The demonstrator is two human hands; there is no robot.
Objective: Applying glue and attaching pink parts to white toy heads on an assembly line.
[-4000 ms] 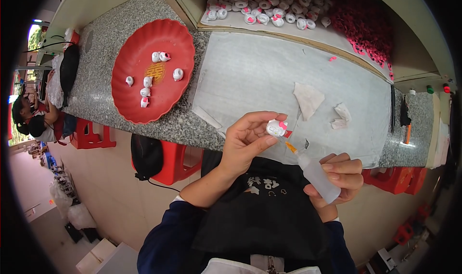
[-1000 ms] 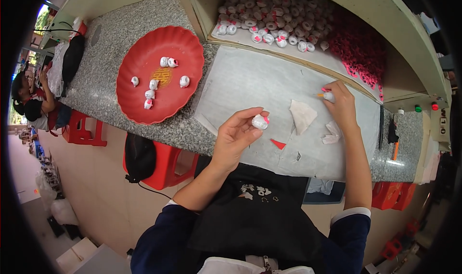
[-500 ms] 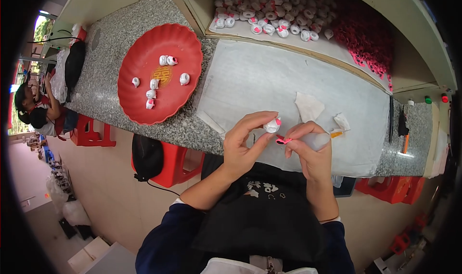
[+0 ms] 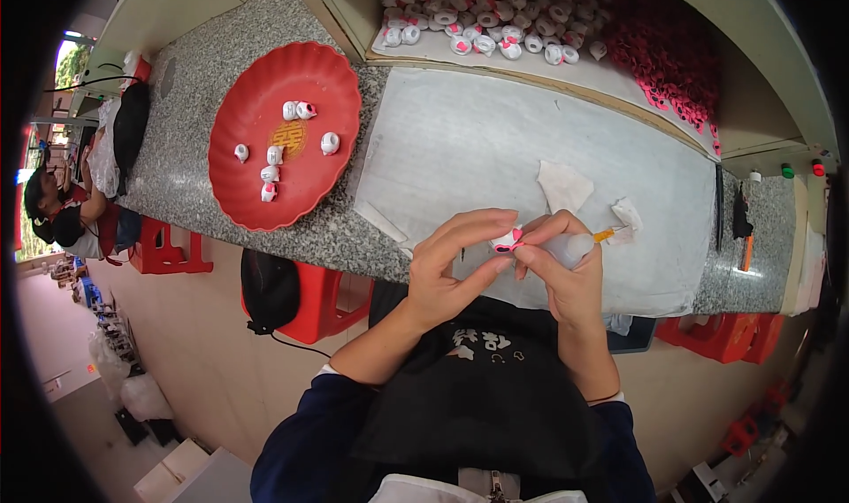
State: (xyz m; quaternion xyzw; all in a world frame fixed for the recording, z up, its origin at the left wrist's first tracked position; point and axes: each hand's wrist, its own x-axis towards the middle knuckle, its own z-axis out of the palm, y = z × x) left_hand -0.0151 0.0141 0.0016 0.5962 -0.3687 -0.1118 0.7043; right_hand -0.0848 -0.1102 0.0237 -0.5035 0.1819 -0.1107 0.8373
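Observation:
My left hand [image 4: 439,264] pinches a small white rounded piece with pink marks [image 4: 507,236] between thumb and fingertips. Against it, the thumb and forefinger of my right hand [image 4: 570,282] press a small pink and black part [image 4: 506,247], shaped like tiny glasses. A translucent squeeze bottle [image 4: 577,250] with a yellow-orange tip is also tucked in my right hand, its tip pointing away to the right. Both hands are closed, above the near edge of a white paper sheet [image 4: 460,140].
Left on the granite counter, a red scalloped plate [image 4: 239,105] bears several white pieces. A shelf at the back holds many white pieces [image 4: 511,48] and a heap of pink parts [image 4: 659,57]. Crumpled tissue [image 4: 564,187] lies beyond my right hand. Farther left sits another person [image 4: 84,207].
My right hand has brought the pink and black part leftward onto the white piece, where they now touch. The bottle's yellow tip has swung slightly upward. The whole view has shifted a little.

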